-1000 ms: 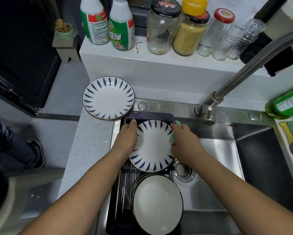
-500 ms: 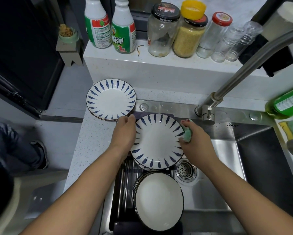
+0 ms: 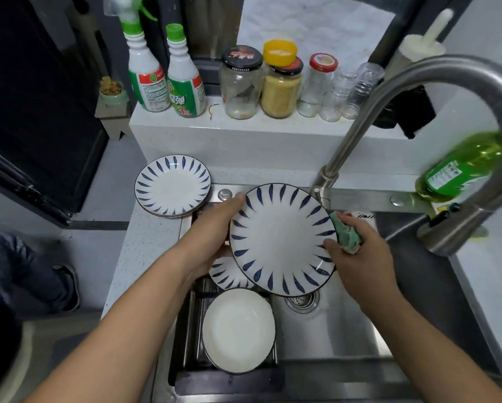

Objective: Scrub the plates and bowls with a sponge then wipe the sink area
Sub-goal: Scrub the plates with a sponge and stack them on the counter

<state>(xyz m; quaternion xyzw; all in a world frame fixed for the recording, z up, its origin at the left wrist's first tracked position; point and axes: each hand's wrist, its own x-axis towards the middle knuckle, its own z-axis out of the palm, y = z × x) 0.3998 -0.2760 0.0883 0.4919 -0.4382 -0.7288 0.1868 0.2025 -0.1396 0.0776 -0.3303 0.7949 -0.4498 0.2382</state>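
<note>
The held plate [image 3: 281,238] is white with dark blue leaf strokes round its rim; the sponge [image 3: 348,237] is green; the bowl [image 3: 238,330] is plain white, dark-rimmed.

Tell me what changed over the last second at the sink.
Both hands lifted the blue-striped plate up off the rack, exposing another striped plate beneath. Left hand still grips its left rim, right hand still holds the green sponge at the right rim. Counter plates and white bowl unmoved.
</note>
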